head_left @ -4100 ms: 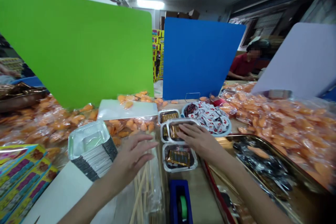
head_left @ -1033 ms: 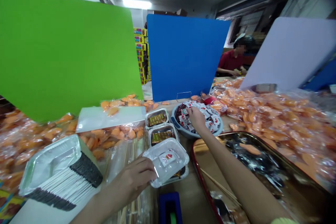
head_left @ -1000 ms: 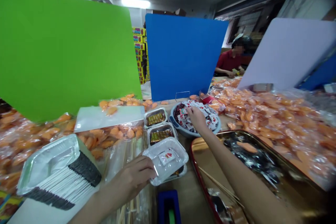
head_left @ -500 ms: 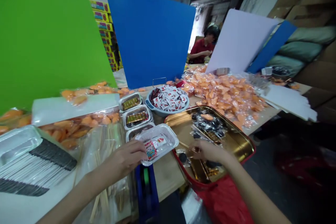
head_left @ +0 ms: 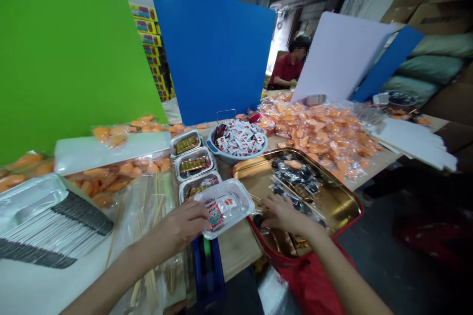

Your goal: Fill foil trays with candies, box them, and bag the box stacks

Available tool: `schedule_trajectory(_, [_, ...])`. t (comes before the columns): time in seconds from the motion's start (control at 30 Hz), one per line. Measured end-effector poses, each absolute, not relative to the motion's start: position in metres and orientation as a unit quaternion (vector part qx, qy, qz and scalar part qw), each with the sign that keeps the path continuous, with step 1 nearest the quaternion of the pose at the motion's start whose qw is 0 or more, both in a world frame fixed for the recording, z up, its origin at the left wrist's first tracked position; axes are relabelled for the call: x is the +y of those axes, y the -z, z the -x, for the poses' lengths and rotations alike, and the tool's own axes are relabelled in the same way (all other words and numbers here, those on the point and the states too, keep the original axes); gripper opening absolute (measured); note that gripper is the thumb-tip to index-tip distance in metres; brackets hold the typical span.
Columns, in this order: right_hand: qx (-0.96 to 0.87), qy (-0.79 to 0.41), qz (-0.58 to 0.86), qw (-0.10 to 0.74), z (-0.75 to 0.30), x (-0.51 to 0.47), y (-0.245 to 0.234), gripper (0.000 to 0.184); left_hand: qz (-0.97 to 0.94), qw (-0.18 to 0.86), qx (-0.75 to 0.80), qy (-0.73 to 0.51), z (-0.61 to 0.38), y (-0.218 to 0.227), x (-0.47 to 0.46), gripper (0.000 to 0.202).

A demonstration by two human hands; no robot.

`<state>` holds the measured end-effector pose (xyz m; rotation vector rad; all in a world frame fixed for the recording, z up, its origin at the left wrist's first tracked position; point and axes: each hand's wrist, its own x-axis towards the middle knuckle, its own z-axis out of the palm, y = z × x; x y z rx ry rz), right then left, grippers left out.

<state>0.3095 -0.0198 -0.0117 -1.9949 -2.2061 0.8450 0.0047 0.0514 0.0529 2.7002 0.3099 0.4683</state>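
My left hand (head_left: 188, 224) grips the near-left edge of a clear-looking foil tray (head_left: 240, 202), tilted above the table. Inside that tray lie a colourful printed packet (head_left: 215, 214) and a white-and-red sachet (head_left: 228, 203). My right hand (head_left: 284, 214) is over the near-left part of a gold tray (head_left: 254, 170) with a red outer side. Its fingers are apart and reach down by a small clear-wrapped packet with a black disc (head_left: 258, 220). More wrapped black pieces (head_left: 295, 177) and gold-brown packets (head_left: 301, 242) lie in the gold tray.
Behind the held tray stand foil trays with gold packets (head_left: 194, 163). A blue bowl (head_left: 236, 159) holds white-and-red sachets. Wrapped orange pieces (head_left: 325, 128) are heaped at the right. Stacked foil trays (head_left: 62, 226) and wooden sticks (head_left: 148, 256) lie left. A person (head_left: 290, 66) sits beyond the panels.
My right hand has gone from a pinch to parted fingers and shifted slightly within the gold tray. My left hand and the foil tray have barely moved; the view has shifted a little.
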Motion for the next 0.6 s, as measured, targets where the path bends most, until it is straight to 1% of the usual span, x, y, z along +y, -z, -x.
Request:
schedule_trajectory(0.03, [-0.719,-0.261,0.644,0.028,-0.305,-0.016,0.019,0.043,-0.963,0.184,0.105,-0.165,-0.005,-0.052,0.051,0.019])
schedule_trajectory(0.07, [-0.721,-0.255,0.643,0.029,-0.303,-0.012,0.025,0.042,-0.965,0.176,0.098,-0.165,-0.005,-0.051,0.051,0.019])
schedule_trajectory(0.17, [-0.712,-0.269,0.647,0.043,-0.306,-0.006,0.037,0.026,-0.970,0.162,0.085,-0.159,-0.004,-0.050,0.050,0.021])
schedule_trajectory(0.23, [-0.691,-0.273,0.666,0.066,-0.313,-0.008,0.030,0.014,-0.971,0.161,0.088,-0.155,-0.001,-0.050,0.050,0.021])
schedule_trajectory(0.27, [-0.666,-0.276,0.685,0.107,-0.316,-0.010,0.022,0.011,-0.971,0.162,0.091,-0.151,-0.001,-0.049,0.050,0.021])
schedule_trajectory(0.3, [-0.631,-0.282,0.701,0.173,-0.316,-0.012,0.011,0.012,-0.971,0.163,0.096,-0.147,0.000,-0.049,0.049,0.020])
schedule_trajectory(0.4, [-0.497,-0.354,0.680,0.406,-0.303,-0.020,-0.029,0.030,-0.972,0.165,0.103,-0.129,-0.002,-0.045,0.048,0.021])
schedule_trajectory(0.43, [-0.472,-0.392,0.652,0.445,-0.297,-0.021,-0.041,0.037,-0.972,0.167,0.103,-0.125,-0.003,-0.044,0.047,0.021])
schedule_trajectory(0.5, [-0.477,-0.425,0.622,0.453,-0.288,-0.024,-0.055,0.043,-0.971,0.174,0.097,-0.130,-0.005,-0.042,0.046,0.021])
schedule_trajectory(0.53, [-0.498,-0.404,0.633,0.434,-0.286,-0.025,-0.056,0.040,-0.970,0.178,0.093,-0.137,-0.006,-0.041,0.046,0.022])
schedule_trajectory(0.57, [-0.524,-0.360,0.666,0.391,-0.287,-0.027,-0.054,0.035,-0.968,0.183,0.090,-0.144,-0.007,-0.041,0.045,0.022])
schedule_trajectory(0.6, [-0.550,-0.309,0.710,0.312,-0.289,-0.029,-0.049,0.029,-0.967,0.188,0.088,-0.150,-0.007,-0.041,0.045,0.022])
